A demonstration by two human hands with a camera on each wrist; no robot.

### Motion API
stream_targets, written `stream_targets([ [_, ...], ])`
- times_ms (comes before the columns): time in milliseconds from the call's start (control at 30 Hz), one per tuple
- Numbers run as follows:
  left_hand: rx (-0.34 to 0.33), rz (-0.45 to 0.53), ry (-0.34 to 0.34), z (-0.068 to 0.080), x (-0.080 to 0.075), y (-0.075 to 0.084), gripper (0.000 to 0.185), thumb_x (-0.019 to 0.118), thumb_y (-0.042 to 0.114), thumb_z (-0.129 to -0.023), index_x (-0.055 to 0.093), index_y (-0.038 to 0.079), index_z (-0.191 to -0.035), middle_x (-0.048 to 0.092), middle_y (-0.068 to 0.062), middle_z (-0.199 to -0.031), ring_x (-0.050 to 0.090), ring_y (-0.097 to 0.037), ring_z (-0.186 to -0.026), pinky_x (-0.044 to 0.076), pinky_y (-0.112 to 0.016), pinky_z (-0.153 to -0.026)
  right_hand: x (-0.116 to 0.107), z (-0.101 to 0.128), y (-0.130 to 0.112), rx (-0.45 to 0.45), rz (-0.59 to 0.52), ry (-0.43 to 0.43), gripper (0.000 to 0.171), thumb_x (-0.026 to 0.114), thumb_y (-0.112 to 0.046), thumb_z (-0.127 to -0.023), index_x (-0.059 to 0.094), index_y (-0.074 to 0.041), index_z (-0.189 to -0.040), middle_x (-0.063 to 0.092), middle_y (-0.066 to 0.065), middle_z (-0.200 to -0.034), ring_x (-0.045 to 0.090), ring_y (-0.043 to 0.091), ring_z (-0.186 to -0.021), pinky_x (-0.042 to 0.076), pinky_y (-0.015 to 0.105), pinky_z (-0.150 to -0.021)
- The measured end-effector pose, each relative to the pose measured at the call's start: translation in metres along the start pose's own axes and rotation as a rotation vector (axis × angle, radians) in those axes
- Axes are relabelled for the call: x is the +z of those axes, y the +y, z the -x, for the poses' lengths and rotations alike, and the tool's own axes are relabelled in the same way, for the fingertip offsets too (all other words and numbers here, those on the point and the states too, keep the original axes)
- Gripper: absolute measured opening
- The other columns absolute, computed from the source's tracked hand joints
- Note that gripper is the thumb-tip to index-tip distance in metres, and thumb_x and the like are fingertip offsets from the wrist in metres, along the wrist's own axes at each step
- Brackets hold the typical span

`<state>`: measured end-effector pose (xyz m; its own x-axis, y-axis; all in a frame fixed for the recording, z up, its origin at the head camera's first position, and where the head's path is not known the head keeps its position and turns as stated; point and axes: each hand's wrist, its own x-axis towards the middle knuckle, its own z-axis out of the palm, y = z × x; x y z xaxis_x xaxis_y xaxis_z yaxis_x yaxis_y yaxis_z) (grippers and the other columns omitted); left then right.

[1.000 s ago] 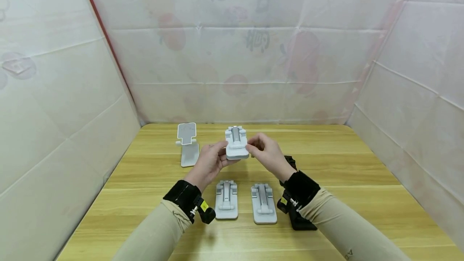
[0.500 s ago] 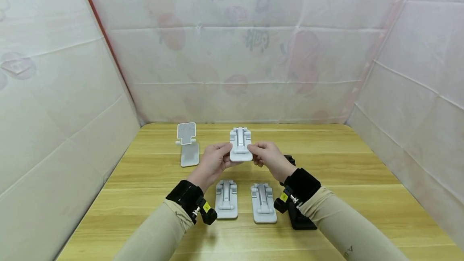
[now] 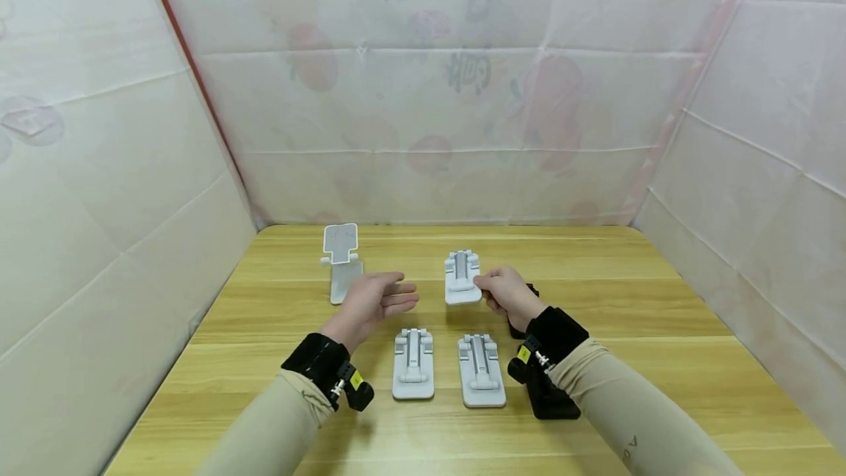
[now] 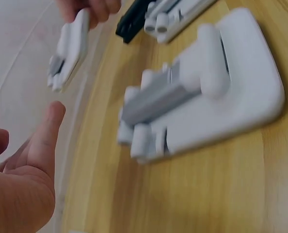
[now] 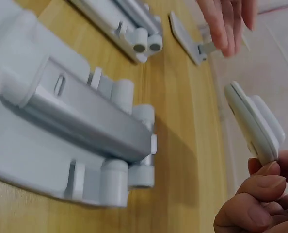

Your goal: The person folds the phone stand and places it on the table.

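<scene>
Now holding one folded phone stand [image 3: 462,278] up, pinched in the right hand [image 3: 505,292]; left hand [image 3: 370,300] loose, grasping nothing. Only one opened stand [image 3: 342,261] set up at the back; two folded stands [image 3: 413,363] lying flat, not opened yet.

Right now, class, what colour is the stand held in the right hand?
White stand; head view shows it best.

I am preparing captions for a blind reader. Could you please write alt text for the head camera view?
A person's right hand holds a folded white phone stand above a wooden table, while the left hand hovers open beside it. Two more folded white stands lie side by side nearer the person, and an unfolded stand stands far left.
</scene>
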<state>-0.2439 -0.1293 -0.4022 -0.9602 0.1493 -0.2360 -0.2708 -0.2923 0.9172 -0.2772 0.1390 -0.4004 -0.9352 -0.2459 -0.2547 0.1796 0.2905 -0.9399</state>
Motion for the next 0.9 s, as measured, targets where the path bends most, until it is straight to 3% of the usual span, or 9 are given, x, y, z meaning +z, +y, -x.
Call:
stream_targets([
  [233, -0.003, 0.128, 0.167, 0.003, -0.038, 0.003, 0.053, 0.046, 0.015, -0.108, 0.03, -0.008, -0.153, 0.051, -0.038, -0.14, 0.062, -0.044, -0.122, 0.059, -0.042, -0.098, -0.005, -0.007, 0.015, 0.065, 0.007, 0.021, 0.034, 0.05, -0.015, -0.108, 0.043, -0.006, -0.076, 0.038, 0.006, -0.069, 0.021, 0.018, -0.057, 0.02, 0.037, -0.056],
  [400, 0.016, 0.197, 0.201, 0.008, -0.054, 0.009, 0.056, 0.041, 0.019, -0.11, 0.019, 0.001, -0.158, 0.066, -0.026, -0.122, 0.073, -0.033, -0.105, 0.056, -0.044, -0.102, -0.008, -0.013, 0.025, 0.098, 0.0, 0.036, 0.035, 0.05, -0.011, -0.107, 0.039, -0.011, -0.074, 0.04, 0.005, -0.067, 0.021, 0.018, -0.056, 0.02, 0.035, -0.053],
  [500, 0.042, 0.228, 0.202, 0.01, -0.059, 0.012, 0.057, 0.037, 0.021, -0.111, 0.014, 0.004, -0.16, 0.059, -0.027, -0.132, 0.074, -0.026, -0.096, 0.052, -0.044, -0.107, -0.009, -0.015, 0.03, 0.129, 0.002, 0.045, 0.037, 0.051, -0.011, -0.107, 0.037, -0.014, -0.072, 0.041, 0.004, -0.066, 0.022, 0.017, -0.054, 0.021, 0.033, -0.051],
  [633, 0.073, 0.255, 0.215, 0.009, -0.064, 0.016, 0.054, 0.035, 0.023, -0.111, 0.017, 0.006, -0.158, 0.038, -0.028, -0.15, 0.073, -0.025, -0.097, 0.05, -0.044, -0.11, -0.008, -0.014, 0.03, 0.149, 0.044, 0.047, 0.038, 0.051, -0.012, -0.107, 0.039, -0.013, -0.071, 0.041, 0.003, -0.064, 0.023, 0.016, -0.052, 0.021, 0.032, -0.05],
  [900, 0.074, 0.278, 0.239, 0.006, -0.069, 0.025, 0.06, 0.038, 0.039, -0.111, 0.021, 0.009, -0.16, 0.033, -0.023, -0.154, 0.067, -0.027, -0.108, 0.051, -0.04, -0.11, -0.005, -0.014, 0.028, 0.154, 0.196, 0.045, 0.042, 0.053, -0.014, -0.106, 0.043, -0.012, -0.066, 0.037, 0.003, -0.058, 0.019, 0.018, -0.051, 0.018, 0.032, -0.049],
])
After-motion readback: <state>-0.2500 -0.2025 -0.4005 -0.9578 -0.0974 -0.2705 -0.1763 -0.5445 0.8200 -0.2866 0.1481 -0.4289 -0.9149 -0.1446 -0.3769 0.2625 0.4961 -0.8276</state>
